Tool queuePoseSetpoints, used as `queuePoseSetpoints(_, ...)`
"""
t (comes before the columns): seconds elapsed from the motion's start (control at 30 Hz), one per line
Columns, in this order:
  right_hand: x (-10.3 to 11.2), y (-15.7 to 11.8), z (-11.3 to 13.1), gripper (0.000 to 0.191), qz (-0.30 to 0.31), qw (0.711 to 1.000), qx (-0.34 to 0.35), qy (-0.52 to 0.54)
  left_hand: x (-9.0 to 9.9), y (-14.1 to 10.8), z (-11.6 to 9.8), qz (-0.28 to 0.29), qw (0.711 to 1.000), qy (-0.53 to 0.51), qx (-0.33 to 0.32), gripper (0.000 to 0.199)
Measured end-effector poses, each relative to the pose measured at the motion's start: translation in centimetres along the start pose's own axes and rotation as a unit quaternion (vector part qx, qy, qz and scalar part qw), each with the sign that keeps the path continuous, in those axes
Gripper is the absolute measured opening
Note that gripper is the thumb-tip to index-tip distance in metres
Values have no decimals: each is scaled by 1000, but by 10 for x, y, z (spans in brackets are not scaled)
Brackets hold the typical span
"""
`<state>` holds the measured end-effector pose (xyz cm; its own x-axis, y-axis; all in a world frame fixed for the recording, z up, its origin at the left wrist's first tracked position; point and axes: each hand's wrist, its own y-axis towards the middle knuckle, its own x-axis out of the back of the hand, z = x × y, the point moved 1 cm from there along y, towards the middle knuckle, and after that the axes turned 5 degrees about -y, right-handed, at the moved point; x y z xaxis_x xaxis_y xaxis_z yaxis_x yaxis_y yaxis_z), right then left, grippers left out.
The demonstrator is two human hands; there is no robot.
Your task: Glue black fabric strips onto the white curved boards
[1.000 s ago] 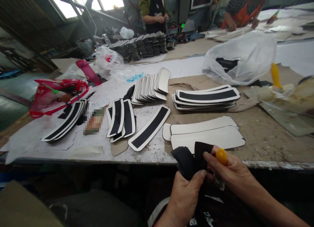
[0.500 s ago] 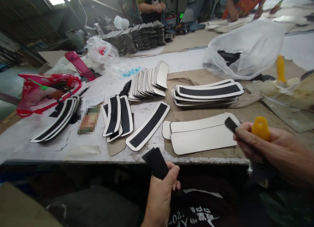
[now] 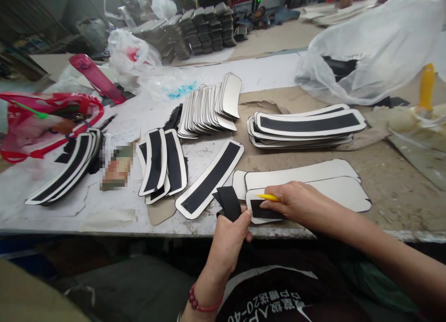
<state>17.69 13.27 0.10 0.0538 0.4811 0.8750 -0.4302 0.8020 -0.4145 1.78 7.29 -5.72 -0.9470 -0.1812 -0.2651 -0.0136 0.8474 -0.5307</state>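
Note:
My left hand (image 3: 232,231) is closed around several black strips (image 3: 228,203), which stick up past its thumb at the table's front edge. Just to the right, my right hand (image 3: 291,201) is closed on a yellow-handled tool (image 3: 269,197), most of it hidden in the palm. Under that hand a black strip (image 3: 258,209) lies on the left end of a white curved piece (image 3: 334,194). Another white piece (image 3: 299,172) lies partly beneath that one. Left of my hands rests a white curved piece with a black strip along its middle (image 3: 211,178).
More strip-bearing pieces lie in stacks at the back right (image 3: 306,122), left of centre (image 3: 153,161) and far left (image 3: 75,166). Bare white pieces (image 3: 205,110) fan out behind. A clear plastic bag (image 3: 376,48) and a red bag (image 3: 49,122) flank them. People stand across the table.
My right hand has moved left and down onto the white piece, where a black strip now lies. The left hand, still holding strips, has come slightly up beside it. The view has shifted.

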Motion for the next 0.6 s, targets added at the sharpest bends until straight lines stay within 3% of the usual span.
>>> queuePoseSetpoints(0.3, -10, 17, 1, 22, 6, 997, -18, -72, 0, 1, -5, 16, 999, 28, 20, 13)
queuePoseSetpoints(0.6, -7, 13, 7, 21, 7, 997, -12, -74, -6, 10, -2, -41, 986, 158, 26, 31)
